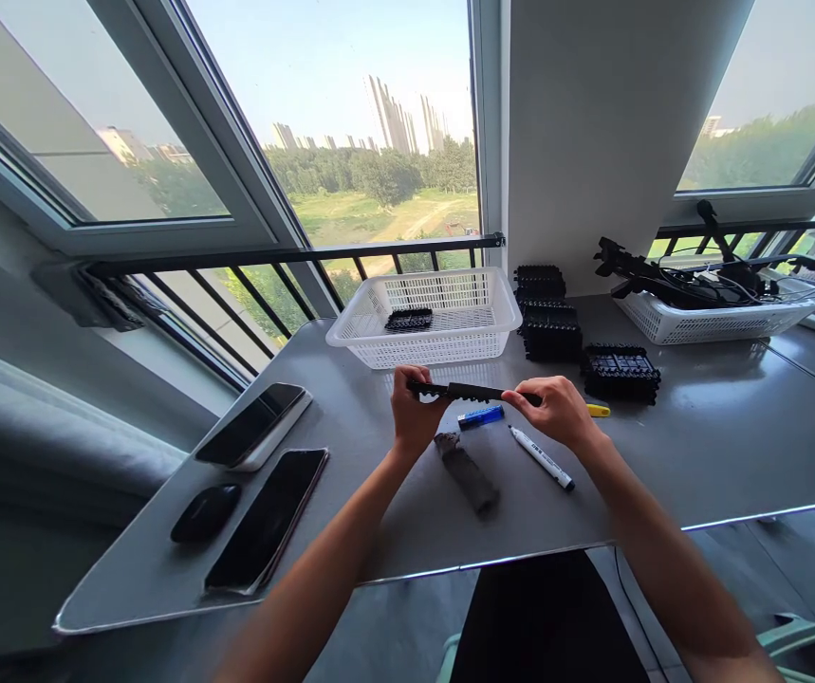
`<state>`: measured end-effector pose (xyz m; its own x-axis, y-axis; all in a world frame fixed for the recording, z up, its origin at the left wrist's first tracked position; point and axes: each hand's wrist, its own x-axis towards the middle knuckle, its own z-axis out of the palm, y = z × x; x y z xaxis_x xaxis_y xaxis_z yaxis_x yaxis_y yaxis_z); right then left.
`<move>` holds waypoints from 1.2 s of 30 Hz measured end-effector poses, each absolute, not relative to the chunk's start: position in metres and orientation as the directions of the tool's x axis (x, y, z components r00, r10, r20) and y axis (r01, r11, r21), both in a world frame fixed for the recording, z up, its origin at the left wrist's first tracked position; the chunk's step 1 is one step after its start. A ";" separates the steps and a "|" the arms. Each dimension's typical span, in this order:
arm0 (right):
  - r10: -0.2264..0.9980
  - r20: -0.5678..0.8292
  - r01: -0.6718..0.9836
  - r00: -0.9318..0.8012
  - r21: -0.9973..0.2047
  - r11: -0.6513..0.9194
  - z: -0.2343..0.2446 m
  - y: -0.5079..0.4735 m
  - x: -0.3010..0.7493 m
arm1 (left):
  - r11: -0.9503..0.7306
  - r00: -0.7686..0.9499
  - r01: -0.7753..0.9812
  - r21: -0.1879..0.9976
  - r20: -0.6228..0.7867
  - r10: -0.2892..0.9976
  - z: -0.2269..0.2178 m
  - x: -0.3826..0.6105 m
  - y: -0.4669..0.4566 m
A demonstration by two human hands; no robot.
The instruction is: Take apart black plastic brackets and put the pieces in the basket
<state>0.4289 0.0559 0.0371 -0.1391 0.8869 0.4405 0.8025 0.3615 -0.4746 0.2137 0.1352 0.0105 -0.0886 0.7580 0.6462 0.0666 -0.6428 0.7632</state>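
Left hand (414,415) and right hand (557,410) pinch opposite ends of a black strip (474,391); a loose grip might drop it onto the marker (542,459) at 5 o'clock.

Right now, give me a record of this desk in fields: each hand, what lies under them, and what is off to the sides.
Left hand: holds one end of the black strip
Right hand: holds the strip's other end
Under the hands: blue tube, white marker, grey block, on the grey table
Behind: white basket with one black part inside; stacks of black parts to its right
Left side: two phones, black mouse
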 end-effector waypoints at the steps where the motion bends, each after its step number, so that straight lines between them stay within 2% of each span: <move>1: 0.889 0.443 0.802 -0.116 -0.486 0.347 0.037 0.056 0.431 | -0.636 -0.109 0.063 0.769 0.639 0.762 0.012 0.212 0.138; 4: 0.896 0.441 0.765 -0.040 -0.564 0.312 0.037 0.058 0.435 | -0.634 -0.165 0.059 0.771 0.634 0.756 0.015 0.208 0.142; 7: 0.905 0.425 0.698 0.004 -0.649 0.302 0.037 0.060 0.430 | -0.649 -0.135 0.078 0.757 0.653 0.745 0.015 0.212 0.137; 14: 0.946 0.317 0.604 -0.070 -0.741 0.293 0.037 0.057 0.417 | -0.696 0.016 0.105 0.710 0.699 0.715 0.001 0.228 0.120; 24: 0.920 0.392 0.636 -0.023 -0.704 0.316 0.035 0.058 0.411 | -0.738 0.088 0.223 0.637 0.740 0.666 -0.001 0.235 0.107; 31: 0.919 0.392 0.654 -0.032 -0.687 0.316 0.034 0.057 0.401 | -0.823 0.175 0.285 0.491 0.818 0.548 -0.011 0.243 0.101; 36: 0.921 0.389 0.612 0.002 -0.729 0.307 0.030 0.060 0.405 | -0.801 0.108 0.278 0.530 0.812 0.574 -0.007 0.238 0.103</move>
